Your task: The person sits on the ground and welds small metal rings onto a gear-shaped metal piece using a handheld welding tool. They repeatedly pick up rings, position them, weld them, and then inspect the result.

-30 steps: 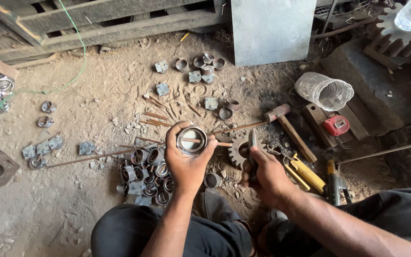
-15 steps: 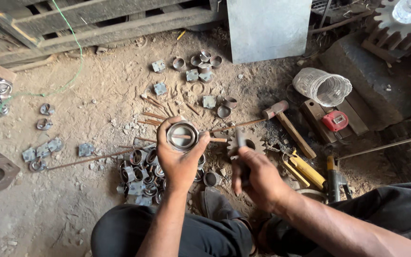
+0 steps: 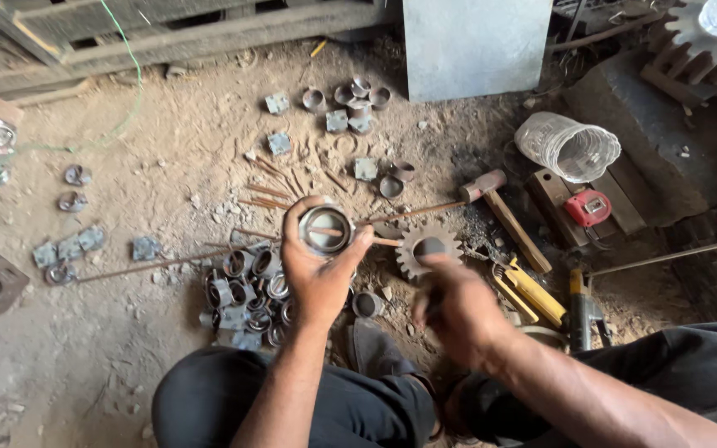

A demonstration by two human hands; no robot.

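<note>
Left hand (image 3: 319, 274) is gripping a metal ring (image 3: 325, 230) up over the dirt; right hand (image 3: 456, 307) is blurry beside the gear (image 3: 427, 249), can't tell its grip. Ring could easily slip into the pile of rings (image 3: 246, 294).

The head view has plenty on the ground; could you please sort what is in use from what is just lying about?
In use: left hand holding metal ring; right hand over gear; ring pile.
Lying about: hammer, tape measure, plastic jar.
</note>
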